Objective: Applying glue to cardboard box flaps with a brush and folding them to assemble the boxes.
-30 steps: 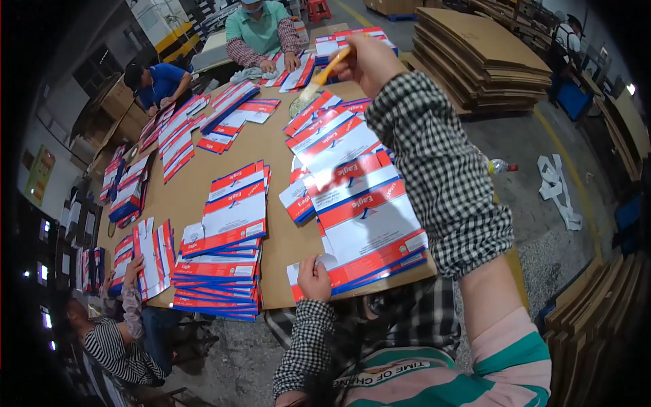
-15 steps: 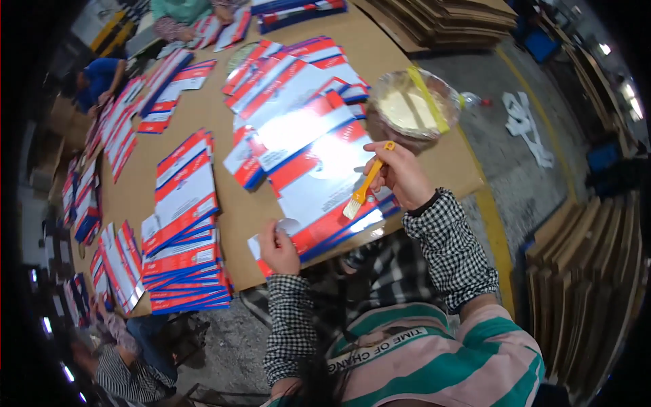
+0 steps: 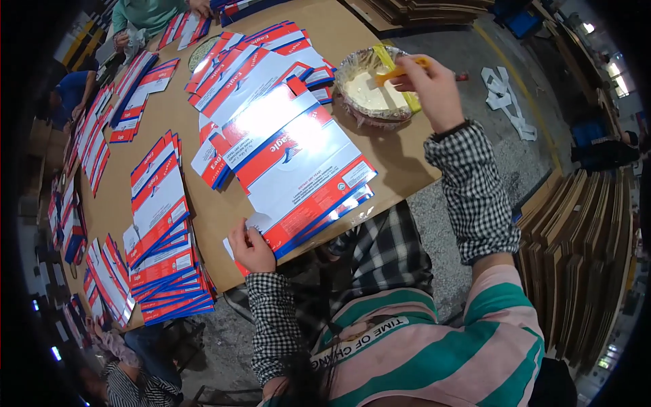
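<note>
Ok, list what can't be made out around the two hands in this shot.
- Brush tip: the orange brush in the right hand dips into the bowl of pale paste; its bristles are too small to see, head view.
- Sheets below the top flat carton: hidden by it.
- Left hand: its grip on the carton's corner flap is unclear, as the fingers cover it.

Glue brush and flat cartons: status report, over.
Right hand grips orange brush, bristles in glue bowl. Left hand pins fanned flat cartons at table edge. Nothing between bowl and cartons.
</note>
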The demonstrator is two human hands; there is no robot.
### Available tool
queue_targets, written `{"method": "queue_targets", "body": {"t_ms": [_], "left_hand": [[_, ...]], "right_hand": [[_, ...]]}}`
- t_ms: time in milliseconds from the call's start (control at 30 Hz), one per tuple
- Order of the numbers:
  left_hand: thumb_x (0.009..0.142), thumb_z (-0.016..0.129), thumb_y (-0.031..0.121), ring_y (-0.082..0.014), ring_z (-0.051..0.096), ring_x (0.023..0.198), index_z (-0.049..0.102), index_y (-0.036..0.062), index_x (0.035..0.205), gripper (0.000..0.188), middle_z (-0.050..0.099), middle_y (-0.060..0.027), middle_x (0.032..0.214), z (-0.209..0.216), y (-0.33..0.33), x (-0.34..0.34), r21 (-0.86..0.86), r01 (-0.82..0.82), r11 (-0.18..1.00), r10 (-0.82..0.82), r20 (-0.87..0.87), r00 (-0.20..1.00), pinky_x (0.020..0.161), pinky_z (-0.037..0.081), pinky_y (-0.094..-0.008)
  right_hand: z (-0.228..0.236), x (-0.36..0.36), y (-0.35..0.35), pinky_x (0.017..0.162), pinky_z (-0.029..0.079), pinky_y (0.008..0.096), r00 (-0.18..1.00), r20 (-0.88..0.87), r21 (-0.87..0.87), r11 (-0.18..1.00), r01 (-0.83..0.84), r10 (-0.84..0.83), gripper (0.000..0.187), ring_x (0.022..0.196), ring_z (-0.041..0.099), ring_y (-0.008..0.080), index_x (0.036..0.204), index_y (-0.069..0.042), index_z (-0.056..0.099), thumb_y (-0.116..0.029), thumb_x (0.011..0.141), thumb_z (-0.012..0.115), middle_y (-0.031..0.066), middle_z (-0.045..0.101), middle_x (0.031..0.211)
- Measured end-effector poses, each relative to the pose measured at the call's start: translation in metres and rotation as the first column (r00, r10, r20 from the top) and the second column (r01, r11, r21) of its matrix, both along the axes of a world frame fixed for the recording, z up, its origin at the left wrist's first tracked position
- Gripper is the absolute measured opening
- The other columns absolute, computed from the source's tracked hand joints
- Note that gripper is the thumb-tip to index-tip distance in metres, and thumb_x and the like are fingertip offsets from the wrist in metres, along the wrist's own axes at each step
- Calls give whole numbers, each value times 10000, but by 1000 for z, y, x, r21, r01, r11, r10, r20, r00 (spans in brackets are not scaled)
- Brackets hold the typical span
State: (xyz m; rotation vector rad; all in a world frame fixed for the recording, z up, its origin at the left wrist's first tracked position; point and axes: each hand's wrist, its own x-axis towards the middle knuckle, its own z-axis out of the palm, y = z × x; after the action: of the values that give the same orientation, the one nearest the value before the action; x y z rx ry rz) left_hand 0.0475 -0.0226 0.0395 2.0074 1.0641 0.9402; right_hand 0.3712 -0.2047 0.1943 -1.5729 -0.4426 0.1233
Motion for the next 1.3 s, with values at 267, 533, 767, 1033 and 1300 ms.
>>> {"method": "queue_targets", "body": {"t_ms": [267, 533, 767, 1033, 1300], "left_hand": [[802, 509, 29, -184, 534, 789, 566, -48, 1013, 232, 551, -125, 970, -1, 1, 1, 14, 33, 999, -33, -28, 999, 649, 440, -261], [801, 509, 26, -199, 539, 820, 562, -53, 1012, 232, 551, -130, 974, -4, 0, 3, 23, 6, 1000, -6, -23, 1000, 682, 446, -278], [801, 512, 31, -204, 543, 827, 565, -47, 1014, 233, 555, -130, 975, -7, 1, 1, 6, 11, 1000, -11, -43, 999, 685, 447, -277], [801, 512, 34, -211, 552, 822, 568, -43, 1011, 231, 559, -135, 982, -7, 1, 1, 57, 11, 998, -8, -61, 998, 681, 454, -283], [803, 508, 39, -224, 560, 853, 569, -40, 1013, 232, 563, -142, 1006, -8, 2, 0, 48, -6, 999, 10, -91, 996, 702, 461, -294]], "right_hand": [[-30, 26, 40, 643, 473, 338, 976, 218, -402, 913, 68, 23, 238, 697, 608, 298, 892, -10, 610, -218, 804, 537, 177, 616, 768], [-33, 28, 40, 647, 466, 359, 962, 260, -491, 869, 60, 81, 234, 687, 594, 313, 877, -5, 606, -209, 798, 524, 182, 609, 738], [-42, 28, 42, 632, 456, 371, 966, 239, -474, 880, 27, 100, 240, 675, 583, 316, 844, 2, 600, -219, 800, 518, 177, 603, 722], [-45, 29, 39, 629, 451, 358, 966, 215, -510, 860, -12, 141, 257, 665, 576, 302, 841, 14, 596, -226, 804, 512, 176, 601, 730], [-32, 32, 26, 612, 450, 340, 978, 201, -419, 907, 36, 54, 257, 636, 590, 256, 872, 12, 604, -227, 806, 540, 168, 607, 710]]}}
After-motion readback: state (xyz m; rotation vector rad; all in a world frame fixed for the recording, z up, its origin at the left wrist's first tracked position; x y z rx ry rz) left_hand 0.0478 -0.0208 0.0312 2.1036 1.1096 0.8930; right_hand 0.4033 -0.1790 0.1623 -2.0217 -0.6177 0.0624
